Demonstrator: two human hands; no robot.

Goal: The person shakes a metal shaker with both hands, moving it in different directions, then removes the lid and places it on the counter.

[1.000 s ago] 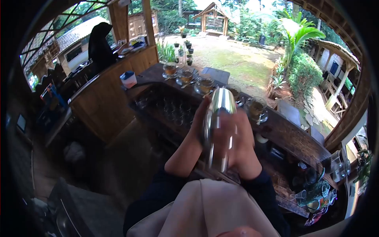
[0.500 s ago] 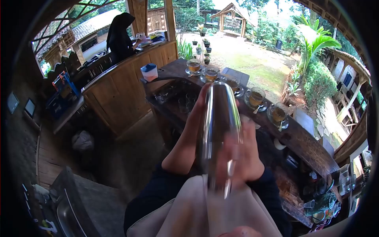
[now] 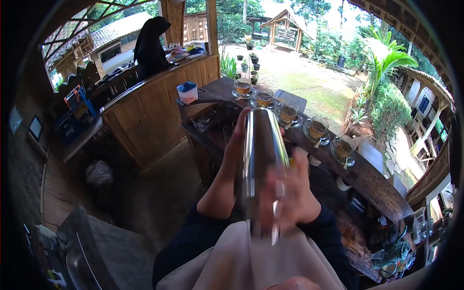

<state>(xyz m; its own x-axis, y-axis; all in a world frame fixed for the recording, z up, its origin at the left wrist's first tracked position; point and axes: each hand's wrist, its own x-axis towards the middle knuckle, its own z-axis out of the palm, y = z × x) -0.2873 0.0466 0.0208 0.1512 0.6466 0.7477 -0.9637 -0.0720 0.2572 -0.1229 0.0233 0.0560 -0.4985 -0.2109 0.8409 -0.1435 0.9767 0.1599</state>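
A shiny metal cocktail shaker (image 3: 261,140) is held tilted in front of me, blurred by motion at its lower end. My left hand (image 3: 231,162) grips its left side, and most of those fingers are hidden behind the metal. On the right, my right hand (image 3: 297,193) wraps round the lower part, its fingers smeared by movement. Beyond the shaker stand several glass cups of amber drink on saucers, among them one cup (image 3: 288,114) just past its top and another (image 3: 317,128) to its right, with small spoons on their saucers.
The cups line a curved dark wooden counter (image 3: 372,181). A blue-lidded tub (image 3: 187,93) sits at its left end. Another person (image 3: 151,48) in dark clothing stands behind a wooden counter (image 3: 162,106). Glassware (image 3: 420,227) is at far right, a metal sink (image 3: 84,263) at lower left.
The shaker has shifted slightly left and down in view, still between both hands. The counter and cups appear a little lower and further right as the camera moved.
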